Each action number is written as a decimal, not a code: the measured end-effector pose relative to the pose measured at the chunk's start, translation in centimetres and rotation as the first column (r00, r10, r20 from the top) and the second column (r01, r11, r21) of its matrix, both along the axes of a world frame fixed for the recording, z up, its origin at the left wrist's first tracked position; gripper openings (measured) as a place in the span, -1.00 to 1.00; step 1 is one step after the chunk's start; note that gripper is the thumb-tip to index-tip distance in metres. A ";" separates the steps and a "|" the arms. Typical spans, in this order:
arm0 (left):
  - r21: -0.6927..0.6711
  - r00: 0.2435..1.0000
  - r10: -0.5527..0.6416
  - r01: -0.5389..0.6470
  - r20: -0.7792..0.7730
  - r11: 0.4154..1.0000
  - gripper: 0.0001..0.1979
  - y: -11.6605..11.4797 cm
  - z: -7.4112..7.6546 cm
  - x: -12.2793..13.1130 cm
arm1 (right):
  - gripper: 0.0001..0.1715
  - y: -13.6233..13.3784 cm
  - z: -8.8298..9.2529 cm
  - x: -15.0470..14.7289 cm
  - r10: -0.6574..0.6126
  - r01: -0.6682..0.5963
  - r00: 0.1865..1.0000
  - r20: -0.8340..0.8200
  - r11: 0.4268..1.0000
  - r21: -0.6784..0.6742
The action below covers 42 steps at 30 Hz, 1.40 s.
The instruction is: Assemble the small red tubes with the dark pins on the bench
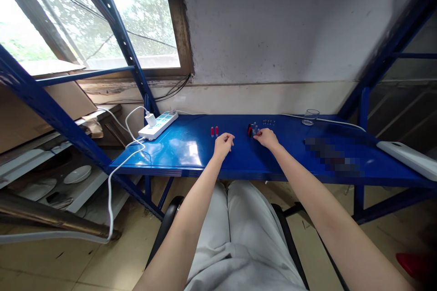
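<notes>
My left hand (223, 144) hovers just over the blue tabletop with its fingers loosely bent and a gap between fingertips and thumb; nothing shows in it. Two small red cylindrical pieces (214, 132) stand side by side a little beyond it. My right hand (268, 138) has its fingertips closed at a cluster of small clear-blue pieces (254, 128). What it pinches is too small to make out. A dark red-and-black piece (250, 130) lies at the left of that cluster. Behind it is a row of several tiny metallic pieces (269, 122).
At the left end sits a white power strip (159, 125) with a plug and trailing white cable. A clear glass (310, 117) stands at the back right, near a blurred dark object (332, 157). A white device (409, 158) lies at the right edge. Blue shelf posts frame both ends.
</notes>
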<state>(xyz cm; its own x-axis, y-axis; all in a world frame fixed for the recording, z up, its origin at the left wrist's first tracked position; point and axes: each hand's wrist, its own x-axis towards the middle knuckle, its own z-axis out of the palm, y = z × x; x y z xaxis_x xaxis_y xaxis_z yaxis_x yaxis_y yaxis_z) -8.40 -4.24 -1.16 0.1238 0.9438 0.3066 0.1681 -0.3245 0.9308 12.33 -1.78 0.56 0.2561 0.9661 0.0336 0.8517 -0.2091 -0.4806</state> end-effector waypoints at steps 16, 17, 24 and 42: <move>0.038 0.996 0.058 -0.061 0.061 0.997 -0.78 -0.3 0.1 0.2 | -0.61 -2.0 1.8 -0.6 -0.098 0.102 0.992 0.081 0.994 -0.037; 0.052 0.990 0.098 -0.104 0.103 0.993 -0.78 -0.3 0.2 0.2 | -0.65 -2.3 2.1 -0.9 -0.092 0.092 0.993 0.072 0.996 -0.004; 0.119 0.889 0.339 -0.389 0.308 0.913 -0.73 1.7 4.0 -3.7 | -0.65 -4.1 2.1 -4.5 0.186 -0.157 0.982 -0.013 0.864 0.478; 0.260 0.386 0.204 0.099 -0.900 0.960 -0.71 7.5 7.3 -5.6 | -0.59 -4.9 -1.1 -5.7 0.435 -0.348 0.900 -0.016 0.743 0.572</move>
